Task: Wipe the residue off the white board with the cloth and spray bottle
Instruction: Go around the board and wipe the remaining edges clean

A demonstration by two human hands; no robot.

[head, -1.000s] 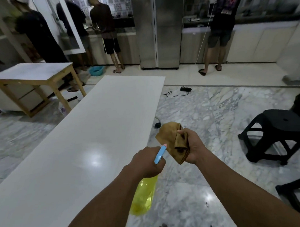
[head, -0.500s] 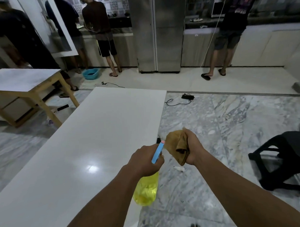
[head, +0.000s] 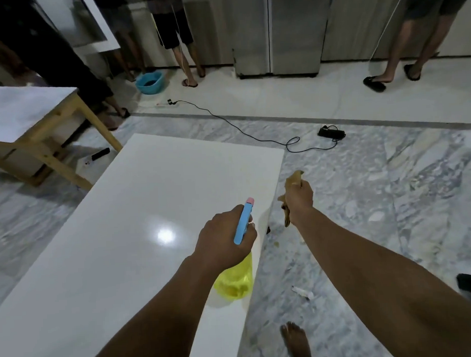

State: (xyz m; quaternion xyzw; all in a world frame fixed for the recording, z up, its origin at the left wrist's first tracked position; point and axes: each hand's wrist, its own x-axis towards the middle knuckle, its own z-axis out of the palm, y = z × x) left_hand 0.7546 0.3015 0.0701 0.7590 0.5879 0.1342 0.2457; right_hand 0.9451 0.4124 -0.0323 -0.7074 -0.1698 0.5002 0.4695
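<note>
A long glossy white board (head: 129,235) lies flat in front of me, running from the lower left toward the middle of the view. My left hand (head: 226,240) grips a spray bottle (head: 236,281) with a yellow body and a blue trigger head, held over the board's right edge. My right hand (head: 299,200) holds a bunched brown cloth (head: 293,180) just past that edge, above the marble floor. A ceiling light glares on the board; I cannot make out residue.
A wooden table (head: 34,118) with a white top stands at the left. A black cable (head: 240,130) and power adapter (head: 331,133) lie on the floor beyond the board. Several people stand at the counter near a blue basin (head: 149,82). My bare foot (head: 295,342) is beside the board.
I have moved forward and looked down, so the board's far end is nearer. My right hand has turned over with the cloth and moved away from the bottle. The black stool has left the view.
</note>
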